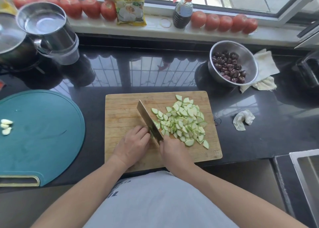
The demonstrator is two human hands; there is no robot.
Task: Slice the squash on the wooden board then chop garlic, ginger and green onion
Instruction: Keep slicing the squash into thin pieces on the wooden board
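Observation:
A wooden board (120, 110) lies in front of me on the black counter. A heap of thin green-edged squash slices (184, 122) covers its right half. My right hand (174, 151) grips the handle of a cleaver (148, 122), whose blade stands on the board against the left side of the heap. My left hand (133, 145) rests on the board just left of the blade, fingers curled, fingertips at the blade's side; whatever squash is under them is hidden. Three peeled garlic cloves (6, 126) lie on a round teal board (43, 132) at the left.
A steel bowl of dark red dates (231, 63) and a cloth (264, 70) sit behind the board on the right. A crumpled tissue (243, 119) lies right of it. Steel pots (43, 20) stand back left. Tomatoes (224, 22), a sauce bottle (183, 12) and a yellow packet (130, 5) line the sill. A sink edge (303, 167) shows lower right.

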